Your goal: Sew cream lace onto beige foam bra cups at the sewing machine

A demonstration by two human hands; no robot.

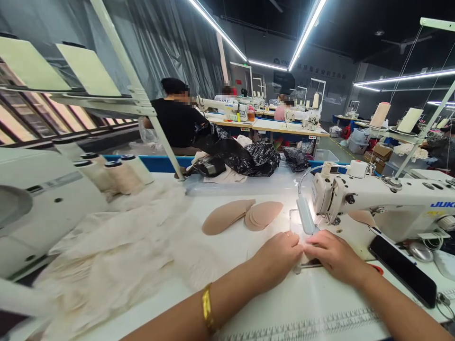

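Both hands meet at the front of a white sewing machine (401,194), just below its small lit lamp (305,215). My left hand (279,255) has its fingers bent and pressed together on pale, thin fabric (273,237). Close beside it, my right hand (334,255) has its fingers closed, their tips near the left hand's. What lies between the fingertips is too small to make out. Beyond my left hand, two small stacks of beige oval pieces, one left (225,216) and one right (265,214), lie on the white table.
Crumpled cream fabric (131,255) covers the table's left side, near thread cones (124,175). A black phone (403,270) lies right of my right hand. A printed ruler (305,327) runs along the front. Black plastic bags (249,156) and a seated person (174,118) are beyond the table.
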